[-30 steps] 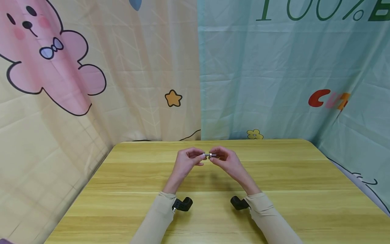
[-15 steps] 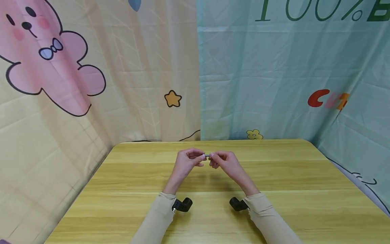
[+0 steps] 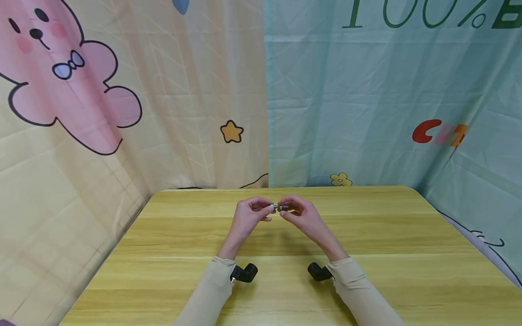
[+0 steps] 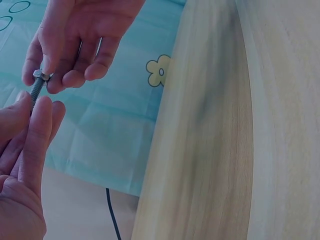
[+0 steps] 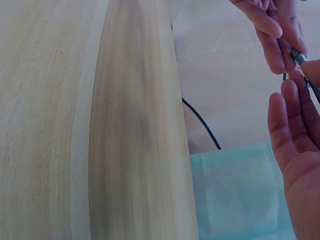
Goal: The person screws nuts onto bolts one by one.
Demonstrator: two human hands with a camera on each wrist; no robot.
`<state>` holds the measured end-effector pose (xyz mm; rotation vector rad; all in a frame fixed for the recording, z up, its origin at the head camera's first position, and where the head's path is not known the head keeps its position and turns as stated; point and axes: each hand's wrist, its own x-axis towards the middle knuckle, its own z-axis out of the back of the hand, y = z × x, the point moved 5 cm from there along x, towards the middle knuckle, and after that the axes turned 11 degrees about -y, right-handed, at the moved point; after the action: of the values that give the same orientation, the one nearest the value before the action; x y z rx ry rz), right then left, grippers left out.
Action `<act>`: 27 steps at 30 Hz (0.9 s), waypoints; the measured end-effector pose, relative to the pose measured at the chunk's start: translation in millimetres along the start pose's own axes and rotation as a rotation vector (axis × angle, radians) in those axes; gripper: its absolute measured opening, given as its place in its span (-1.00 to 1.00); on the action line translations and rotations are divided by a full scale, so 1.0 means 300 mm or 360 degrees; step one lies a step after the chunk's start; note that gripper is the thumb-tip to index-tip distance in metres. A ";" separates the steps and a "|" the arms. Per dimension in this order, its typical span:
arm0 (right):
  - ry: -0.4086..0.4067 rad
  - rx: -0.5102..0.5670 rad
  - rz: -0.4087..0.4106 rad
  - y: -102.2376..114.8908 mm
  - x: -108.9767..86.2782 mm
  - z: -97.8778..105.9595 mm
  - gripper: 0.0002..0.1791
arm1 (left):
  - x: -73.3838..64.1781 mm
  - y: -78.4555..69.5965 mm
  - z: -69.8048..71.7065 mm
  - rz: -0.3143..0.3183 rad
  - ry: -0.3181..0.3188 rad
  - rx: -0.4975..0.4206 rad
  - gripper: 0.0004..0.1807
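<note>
Above the far part of the table, my left hand pinches a small metal bolt between thumb and fingers. The bolt's threaded shank points across toward my right hand. A hex nut sits around the shank, close to the right fingertips. My right thumb and index finger grip at the nut, and the other right fingers are spread apart from it in the left wrist view. In the right wrist view the metal bolt shows only partly between the hands; fingers hide the rest.
The wooden table spreads beneath both forearms. A printed curtain hangs behind its far edge. Beyond that edge a dark cable runs down. Black wrist mounts stick out inward from the sleeves.
Half a second ago the right fingers were lower and covered the nut. Now the right fingers have turned upward and spread, with the nut showing again. The left hand has stayed almost still.
</note>
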<state>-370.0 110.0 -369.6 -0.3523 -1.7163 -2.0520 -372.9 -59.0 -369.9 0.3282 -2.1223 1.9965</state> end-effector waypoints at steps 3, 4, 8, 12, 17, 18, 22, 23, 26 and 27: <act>-0.0009 0.0000 -0.0011 -0.006 -0.002 0.001 -0.79 | -0.001 0.003 -0.003 -0.0003 0.0011 -0.0001 -0.78; -0.0015 0.0000 -0.0028 -0.009 -0.003 0.003 -0.79 | -0.002 0.003 -0.003 -0.0002 0.0012 -0.0003 -0.78; -0.0013 0.0033 -0.0118 -0.016 -0.005 0.006 -0.78 | -0.003 0.003 -0.004 0.0004 0.0011 -0.0010 -0.76; -0.0004 0.0005 -0.0135 -0.019 -0.003 0.005 -0.76 | -0.005 0.002 -0.003 0.0012 0.0004 -0.0020 -0.76; -0.0066 -0.0113 -0.0165 -0.024 0.001 0.006 -0.64 | -0.005 0.002 -0.005 0.0028 0.0020 -0.0015 -0.79; -0.0077 -0.0117 -0.0188 -0.025 0.002 0.006 -0.62 | -0.005 0.002 -0.005 0.0029 0.0024 -0.0014 -0.79; -0.0105 -0.0067 -0.0238 -0.007 0.002 0.006 -0.67 | -0.003 -0.001 -0.007 0.0017 0.0026 -0.0018 -0.76; -0.0098 -0.0064 -0.0224 0.011 -0.002 0.007 -0.69 | -0.003 -0.002 -0.007 0.0014 0.0023 -0.0019 -0.76; -0.0068 -0.0071 -0.0132 0.062 -0.010 0.008 -0.74 | -0.001 -0.001 -0.005 0.0009 0.0020 -0.0026 -0.75; -0.0059 -0.0068 -0.0102 0.076 -0.013 0.008 -0.74 | 0.000 0.000 -0.005 0.0015 0.0018 -0.0027 -0.74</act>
<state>-355.6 110.1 -351.1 -0.3549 -1.7286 -2.1429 -372.7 -57.7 -369.9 0.3043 -2.1366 1.9793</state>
